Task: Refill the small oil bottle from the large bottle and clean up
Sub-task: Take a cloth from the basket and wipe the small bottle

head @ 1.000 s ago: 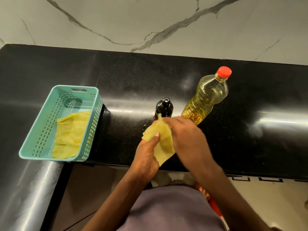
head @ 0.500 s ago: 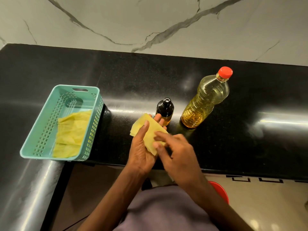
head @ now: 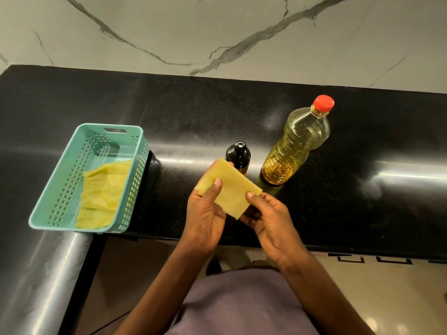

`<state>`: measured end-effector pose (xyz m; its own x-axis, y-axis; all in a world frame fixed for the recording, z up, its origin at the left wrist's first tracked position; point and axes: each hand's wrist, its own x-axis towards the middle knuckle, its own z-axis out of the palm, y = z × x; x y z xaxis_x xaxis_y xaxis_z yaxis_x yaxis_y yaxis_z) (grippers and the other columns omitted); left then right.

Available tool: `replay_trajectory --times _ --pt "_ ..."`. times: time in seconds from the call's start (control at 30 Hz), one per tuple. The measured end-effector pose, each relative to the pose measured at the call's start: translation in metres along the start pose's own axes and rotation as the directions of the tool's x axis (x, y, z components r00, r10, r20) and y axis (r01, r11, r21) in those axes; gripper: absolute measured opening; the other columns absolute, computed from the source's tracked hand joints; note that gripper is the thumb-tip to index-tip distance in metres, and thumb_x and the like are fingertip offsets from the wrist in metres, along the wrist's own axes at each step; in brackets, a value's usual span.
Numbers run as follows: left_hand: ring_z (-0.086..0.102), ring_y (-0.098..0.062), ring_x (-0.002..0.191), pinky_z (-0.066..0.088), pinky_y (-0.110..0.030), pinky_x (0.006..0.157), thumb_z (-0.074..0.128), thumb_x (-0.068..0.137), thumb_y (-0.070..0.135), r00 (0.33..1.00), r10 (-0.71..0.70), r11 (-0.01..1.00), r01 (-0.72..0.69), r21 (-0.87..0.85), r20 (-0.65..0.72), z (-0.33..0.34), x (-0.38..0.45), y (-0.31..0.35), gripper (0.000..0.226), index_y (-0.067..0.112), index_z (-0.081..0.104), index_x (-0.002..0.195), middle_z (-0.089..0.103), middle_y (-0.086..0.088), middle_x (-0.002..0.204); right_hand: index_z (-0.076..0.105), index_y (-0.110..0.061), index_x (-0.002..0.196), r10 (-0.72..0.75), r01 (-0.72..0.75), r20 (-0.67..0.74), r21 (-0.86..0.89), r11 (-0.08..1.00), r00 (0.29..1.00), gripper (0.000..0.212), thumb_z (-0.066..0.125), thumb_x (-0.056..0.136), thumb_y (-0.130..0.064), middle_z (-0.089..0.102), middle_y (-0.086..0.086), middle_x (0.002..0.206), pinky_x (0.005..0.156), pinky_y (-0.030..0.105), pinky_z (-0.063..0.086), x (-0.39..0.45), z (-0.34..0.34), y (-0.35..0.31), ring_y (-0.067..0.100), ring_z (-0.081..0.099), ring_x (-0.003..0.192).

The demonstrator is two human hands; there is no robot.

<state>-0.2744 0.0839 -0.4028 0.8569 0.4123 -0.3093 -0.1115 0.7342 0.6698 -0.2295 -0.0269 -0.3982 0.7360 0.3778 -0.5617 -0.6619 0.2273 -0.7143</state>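
Just beyond the left hand [head: 205, 213] stands the small dark oil bottle [head: 238, 155], the large red-capped oil bottle [head: 294, 146] beside it; no label is legible. Both hands, left and right hand [head: 271, 221], pinch a folded yellow cloth [head: 229, 189] above the black table [head: 362, 189]. Farther left, a teal basket [head: 60, 180] holds another yellow cloth [head: 104, 194].

2 bottles [head: 294, 146] block centre; counter [head: 375, 146] right seems open.

1. The left hand [head: 205, 218] is bare, with no glove, ring or watch.
2. The right hand [head: 273, 223] is bare too, its nails cut short.
3. Both forearms are uncovered, with no sleeves showing.
4. A plain mauve-grey garment [head: 242, 303] covers the torso.
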Motion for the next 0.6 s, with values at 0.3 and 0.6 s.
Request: replay_trajectory --times 0.3,0.6 --pt "0.067 -0.023 0.092 0.06 -0.037 0.068 0.06 0.08 0.018 0.983 -0.184 0.973 0.186 0.14 -0.023 -0.008 0.0 0.005 0.036 0.011 0.061 0.115 0.069 -0.01 0.103 0.064 -0.02 0.1 -0.254 0.216 -0.075 -0.332 0.918 0.964 0.013 0.058 0.091 -0.013 0.068 0.006 0.1 0.057 0.025 0.054 0.005 -0.017 -0.015 0.019 0.067 0.09" --pt "0.07 -0.026 0.094 0.059 -0.037 0.072 0.064 0.083 0.012 0.965 -0.247 0.904 0.262 0.337 -0.087 -0.008 -0.003 -0.003 0.025 0.01 0.062 0.108 0.071 -0.012 0.104 0.068 -0.01 0.105 -0.739 0.48 0.182 -0.851 0.211 0.648 0.019 0.065 0.086 -0.011 0.063 0.0 0.097 0.076 0.021 0.05 0.004 -0.015 -0.02 0.008 0.059 0.087"
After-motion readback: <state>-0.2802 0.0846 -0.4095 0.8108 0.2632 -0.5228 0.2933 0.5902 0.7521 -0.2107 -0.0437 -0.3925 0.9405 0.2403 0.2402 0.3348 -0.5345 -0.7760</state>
